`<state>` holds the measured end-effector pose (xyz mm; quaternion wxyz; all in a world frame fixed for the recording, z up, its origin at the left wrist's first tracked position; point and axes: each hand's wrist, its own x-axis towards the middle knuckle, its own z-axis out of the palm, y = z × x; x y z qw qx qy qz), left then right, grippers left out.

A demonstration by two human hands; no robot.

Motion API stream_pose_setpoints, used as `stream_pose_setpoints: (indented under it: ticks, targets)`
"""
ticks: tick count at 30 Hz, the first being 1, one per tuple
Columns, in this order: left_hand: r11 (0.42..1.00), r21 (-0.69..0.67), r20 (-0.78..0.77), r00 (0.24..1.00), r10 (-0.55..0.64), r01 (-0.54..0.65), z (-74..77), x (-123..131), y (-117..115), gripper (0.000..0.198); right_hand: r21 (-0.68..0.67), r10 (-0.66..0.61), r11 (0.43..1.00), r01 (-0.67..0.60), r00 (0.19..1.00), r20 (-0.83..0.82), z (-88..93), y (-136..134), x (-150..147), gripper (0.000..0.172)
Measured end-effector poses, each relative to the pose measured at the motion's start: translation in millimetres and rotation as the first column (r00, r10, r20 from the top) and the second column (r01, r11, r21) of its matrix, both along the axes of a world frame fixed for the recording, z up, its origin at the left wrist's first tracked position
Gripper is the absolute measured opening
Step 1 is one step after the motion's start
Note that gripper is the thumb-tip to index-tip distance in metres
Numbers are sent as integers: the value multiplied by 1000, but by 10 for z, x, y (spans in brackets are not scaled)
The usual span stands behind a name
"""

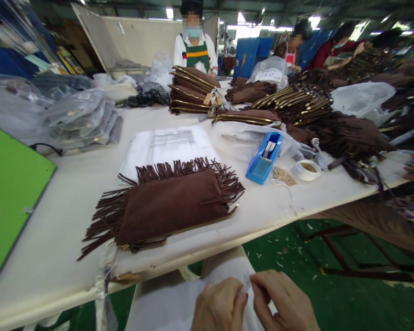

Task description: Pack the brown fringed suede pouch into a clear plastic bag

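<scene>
My left hand (218,305) and my right hand (284,301) meet below the table's front edge, both pinching the top edge of a white plastic bag (169,303) that lies over my lap. On the white table (48,248) just beyond them lies a brown suede fringed bag (172,204), flat, with fringe along its left and far sides. Behind it rests a stack of flat white plastic bags (169,147) with printed lines.
A blue tape dispenser (264,158), a tape roll (307,170) and a paper tag (284,176) lie to the right. Stacks of brown bags (189,89) fill the far side, where several people work. Clear-bagged goods (79,117) and a green board (10,184) sit left.
</scene>
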<state>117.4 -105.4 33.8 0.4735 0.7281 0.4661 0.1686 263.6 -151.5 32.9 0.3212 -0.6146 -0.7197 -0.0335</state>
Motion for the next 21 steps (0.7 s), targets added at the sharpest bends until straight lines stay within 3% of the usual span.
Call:
stream_pose_setpoints:
  ticks: [1, 3, 6, 10, 16, 21]
  targets:
    - [989, -149, 63, 998, 29, -19, -3, 0, 21, 25, -20, 3, 1000, -4, 998, -65, -6, -7, 2, 9]
    - [895, -444, 175, 977, 125, -35, -3, -9, 75, 27, -61, -38, 998, 26, 975, -219, -27, -28, 1, 9]
    - [743, -670, 276, 925, 260, -9, -2, -21, 134, 33, -104, -85, 993, 48, 916, -392, -66, -44, -25, 12]
    - [664, -747, 325, 886, 331, 27, -40, -15, 132, 46, -82, -25, 997, -15, 882, -470, -117, -15, -83, 14]
    - [659, -752, 319, 887, 332, 24, -99, 20, 84, 64, -40, -22, 999, 6, 912, -410, -218, -1, -123, 18]
    - [614, -788, 303, 841, 447, -42, -36, 58, 84, 68, 10, -183, 980, 199, 918, -353, -268, -36, -160, 16]
